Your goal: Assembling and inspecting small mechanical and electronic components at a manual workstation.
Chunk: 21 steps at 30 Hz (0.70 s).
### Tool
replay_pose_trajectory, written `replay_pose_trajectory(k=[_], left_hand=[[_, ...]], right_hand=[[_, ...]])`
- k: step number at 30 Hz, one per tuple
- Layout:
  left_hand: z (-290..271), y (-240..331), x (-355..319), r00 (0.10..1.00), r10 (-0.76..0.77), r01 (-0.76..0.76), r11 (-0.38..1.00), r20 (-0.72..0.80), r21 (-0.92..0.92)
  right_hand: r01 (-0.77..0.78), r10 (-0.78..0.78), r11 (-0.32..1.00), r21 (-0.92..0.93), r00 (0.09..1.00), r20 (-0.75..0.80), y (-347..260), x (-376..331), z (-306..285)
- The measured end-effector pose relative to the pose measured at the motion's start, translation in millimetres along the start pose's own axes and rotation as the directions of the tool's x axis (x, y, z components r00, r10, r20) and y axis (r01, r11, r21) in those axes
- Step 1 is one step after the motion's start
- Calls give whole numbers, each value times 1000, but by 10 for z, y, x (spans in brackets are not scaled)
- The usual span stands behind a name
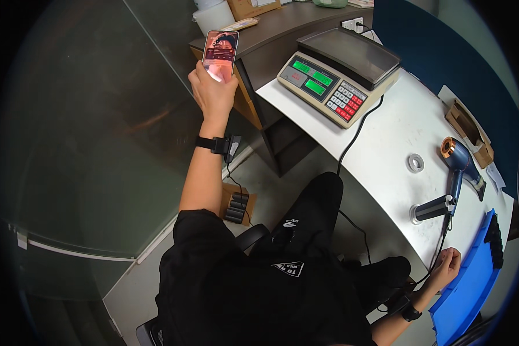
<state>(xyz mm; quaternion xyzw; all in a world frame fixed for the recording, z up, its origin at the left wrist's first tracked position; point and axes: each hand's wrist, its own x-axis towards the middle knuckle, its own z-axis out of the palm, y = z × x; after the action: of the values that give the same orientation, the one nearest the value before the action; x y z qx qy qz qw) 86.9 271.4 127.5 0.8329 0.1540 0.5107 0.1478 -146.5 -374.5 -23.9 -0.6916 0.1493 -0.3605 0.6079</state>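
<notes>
My left hand (211,95) is raised at the upper left, its fingers closed round a smartphone (219,55) with a lit screen. Down at the lower right, my right hand (446,270) rests by the white table's edge with its fingers curled in; whatever they may hold is hidden. A black cable (431,270) runs close beside that hand. Next to it lies a blue plastic tray (464,294). Farther up the table are a dark blue hair dryer (459,161) and a black cylindrical stand (434,209) on a round base.
A weighing scale (328,78) with lit green displays stands at the table's far end. A roll of tape (416,163) lies on the white table (386,144). An opened cardboard box (470,131) is at the right. On the floor, a small carton (237,205) holds dark cylinders.
</notes>
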Motion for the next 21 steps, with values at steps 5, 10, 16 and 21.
replay_pose_trajectory(k=[5, 10, 16, 21], left_hand=[[-16, 58, -4, 999, 5, -2, 998, -48, 62], [-64, 166, -33, 998, 23, -21, 999, -59, 40], [-209, 390, -267, 999, -15, 18, 994, 34, -110], [-326, 626, -606, 989, -1, 41, 962, 147, -271]], right_hand=[[36, -35, 999, 31, 999, -28, 12, 4, 35], [11, -10, 1000, 26, 1000, -28, 22, 4, 0], [21, -17, 992, 128, 999, -33, 5, -24, -60], [183, -194, 978, -98, 974, -117, -317, -210, 157]])
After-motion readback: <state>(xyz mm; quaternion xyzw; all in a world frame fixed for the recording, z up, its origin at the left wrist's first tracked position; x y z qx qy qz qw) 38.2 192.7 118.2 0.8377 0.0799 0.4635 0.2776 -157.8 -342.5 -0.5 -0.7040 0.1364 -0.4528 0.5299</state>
